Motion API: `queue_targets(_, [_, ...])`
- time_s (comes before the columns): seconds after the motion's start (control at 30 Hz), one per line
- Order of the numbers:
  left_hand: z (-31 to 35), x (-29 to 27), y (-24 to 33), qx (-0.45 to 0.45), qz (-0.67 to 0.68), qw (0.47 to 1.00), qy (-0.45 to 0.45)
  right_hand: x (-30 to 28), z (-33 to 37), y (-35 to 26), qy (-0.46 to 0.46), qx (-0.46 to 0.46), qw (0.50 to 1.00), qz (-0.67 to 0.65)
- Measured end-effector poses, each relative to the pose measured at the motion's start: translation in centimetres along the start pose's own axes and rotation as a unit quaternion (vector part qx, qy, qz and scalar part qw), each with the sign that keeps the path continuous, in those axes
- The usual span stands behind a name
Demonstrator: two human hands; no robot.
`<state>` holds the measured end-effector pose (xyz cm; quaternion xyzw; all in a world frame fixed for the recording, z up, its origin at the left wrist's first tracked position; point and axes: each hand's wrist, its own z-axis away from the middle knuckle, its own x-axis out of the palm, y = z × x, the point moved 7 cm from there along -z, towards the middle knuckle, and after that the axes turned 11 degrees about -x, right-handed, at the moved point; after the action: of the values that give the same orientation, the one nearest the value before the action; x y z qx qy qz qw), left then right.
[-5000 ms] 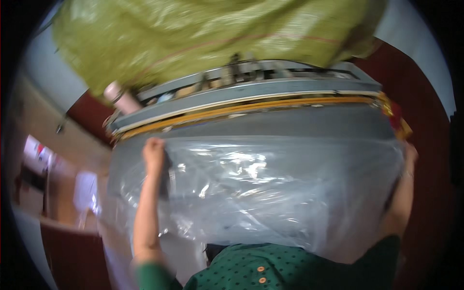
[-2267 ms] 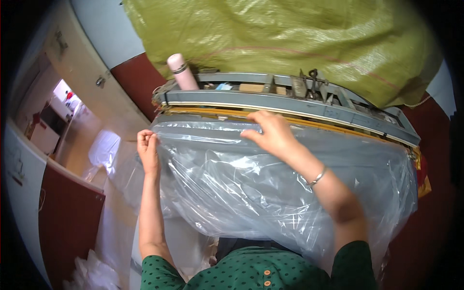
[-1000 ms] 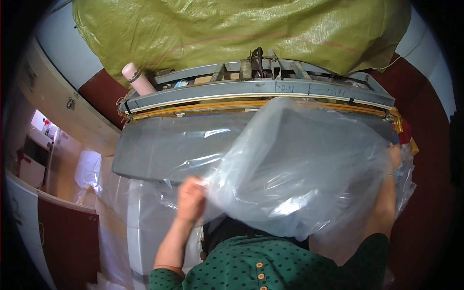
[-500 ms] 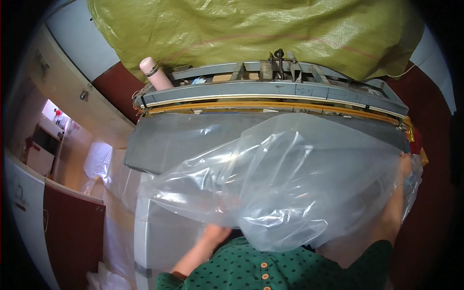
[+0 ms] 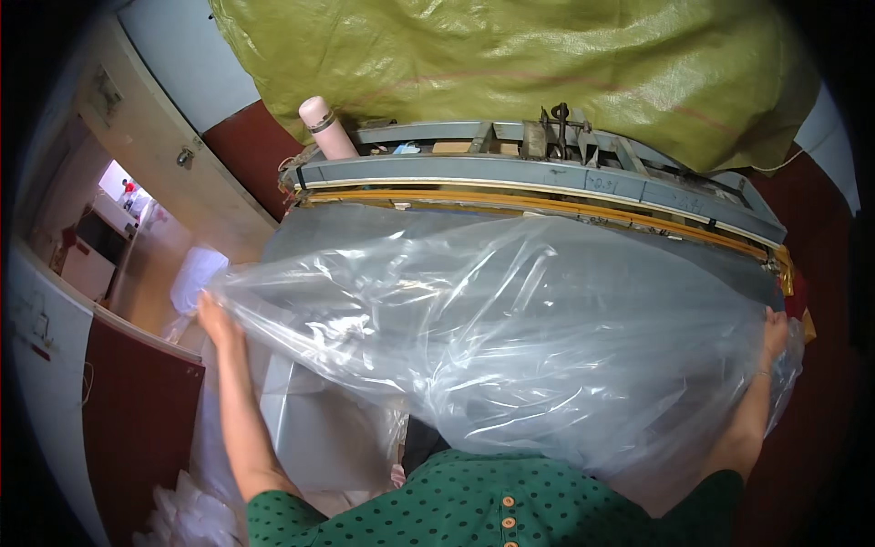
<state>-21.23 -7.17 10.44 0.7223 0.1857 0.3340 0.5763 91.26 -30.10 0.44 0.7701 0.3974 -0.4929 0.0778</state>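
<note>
A large clear plastic sheet (image 5: 474, 337) stretches wide between my two hands, wrinkled and shiny. My left hand (image 5: 215, 316) grips its left corner, out past the left end of the machine. At the far right, my right hand (image 5: 775, 335) is closed on the sheet's right edge, where the plastic hangs in folds. Beneath and behind the sheet lies a long grey work surface (image 5: 328, 223) of a long metal-framed machine. The sheet's near edge reaches my green dotted shirt.
Behind the surface runs a grey metal frame bar (image 5: 474, 170) with orange strips (image 5: 437, 196) before it. A pink bottle (image 5: 330, 129) leans in the frame. Yellow-green woven sheeting (image 5: 510, 73) covers the back. An open door (image 5: 173, 128) and bunched plastic (image 5: 196, 510) are at left.
My left hand has moved from near my waist out to the far left, pulling the sheet's left corner with it. The sheet is spread wider. My right hand stays on the right edge.
</note>
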Motion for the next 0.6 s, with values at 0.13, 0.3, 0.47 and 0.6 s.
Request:
queue_targets(0.13, [-1.1, 6.8, 9.0, 0.37, -0.48, 0.791, 0.086, 0.9, -0.7, 2.8, 0.012, -0.025, 1.0, -0.009])
queue_targets(0.3, [3.5, 15.8, 12.1, 0.544, -0.482, 0.667, 0.167, 0.2, -0.2, 2.5, 0.07, -0.066, 0.995, 0.006])
queue_targets(0.47, [18.8, 20.0, -3.8, 0.423, -0.563, 0.579, -0.411, -4.9, 3.2, 9.7, 0.022, -0.051, 0.998, -0.037])
queue_targets(0.6, [17.8, 11.9, -8.0, 0.261, -0.598, 0.631, -0.419, -6.9, 7.1, 13.5, -0.055, 0.039, 0.998, 0.01])
